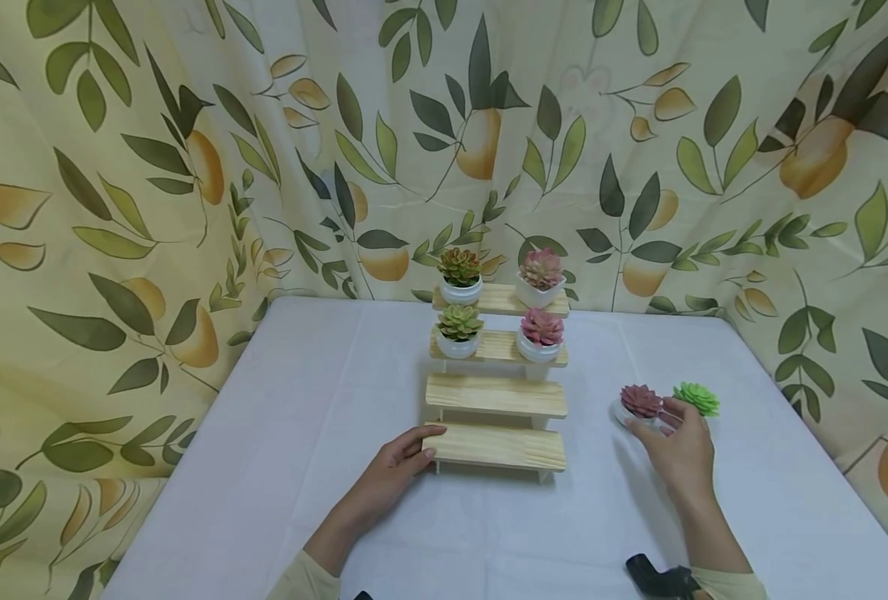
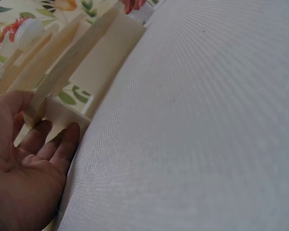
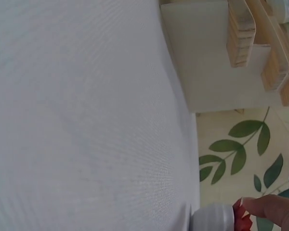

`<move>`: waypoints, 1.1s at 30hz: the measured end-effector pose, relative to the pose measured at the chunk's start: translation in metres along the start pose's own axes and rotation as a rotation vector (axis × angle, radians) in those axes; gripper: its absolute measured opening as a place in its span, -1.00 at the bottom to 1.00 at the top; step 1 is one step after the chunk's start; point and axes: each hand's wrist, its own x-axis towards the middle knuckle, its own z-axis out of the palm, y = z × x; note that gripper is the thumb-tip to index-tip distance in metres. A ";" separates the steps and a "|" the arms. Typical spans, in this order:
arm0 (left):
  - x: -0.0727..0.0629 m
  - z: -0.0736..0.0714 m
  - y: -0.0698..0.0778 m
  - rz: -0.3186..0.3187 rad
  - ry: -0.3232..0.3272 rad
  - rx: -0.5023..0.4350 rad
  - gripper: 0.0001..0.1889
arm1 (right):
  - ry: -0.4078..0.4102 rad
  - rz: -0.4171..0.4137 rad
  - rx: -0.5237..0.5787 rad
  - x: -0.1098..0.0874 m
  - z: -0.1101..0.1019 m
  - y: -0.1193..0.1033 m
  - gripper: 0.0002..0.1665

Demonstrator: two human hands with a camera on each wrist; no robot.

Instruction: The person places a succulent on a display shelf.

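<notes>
A wooden step stand (image 1: pixel 495 446) with four light boards and white supports is in the middle of the table. My left hand (image 1: pixel 395 467) grips the left end of its lowest board; in the left wrist view, thumb and fingers (image 2: pixel 67 144) curl around that corner. Right of the stand, my right hand (image 1: pixel 680 450) holds a dark red artificial succulent (image 1: pixel 641 400) in a white pot. In the right wrist view that pot (image 3: pixel 213 219) is close over the white cloth, with a finger at the red leaves. Behind the hand shows a bright green succulent (image 1: pixel 695 398), its lower part hidden.
On the top board are a brownish-green succulent (image 1: pixel 460 271) and a pale pink one (image 1: pixel 540 275). The board below bears a green succulent (image 1: pixel 459 325) and a pink one (image 1: pixel 541 329). White cloth covers the table (image 1: pixel 324 383); a leaf-patterned curtain (image 1: pixel 264 208) hangs behind it.
</notes>
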 end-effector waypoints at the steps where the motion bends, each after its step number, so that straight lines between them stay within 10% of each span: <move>1: 0.000 0.000 0.000 0.000 0.001 0.006 -0.58 | -0.004 0.002 -0.002 0.001 0.000 0.000 -0.02; 33: -0.001 -0.002 -0.001 0.011 -0.012 0.013 -0.57 | -0.066 0.010 0.019 0.016 0.008 -0.003 0.14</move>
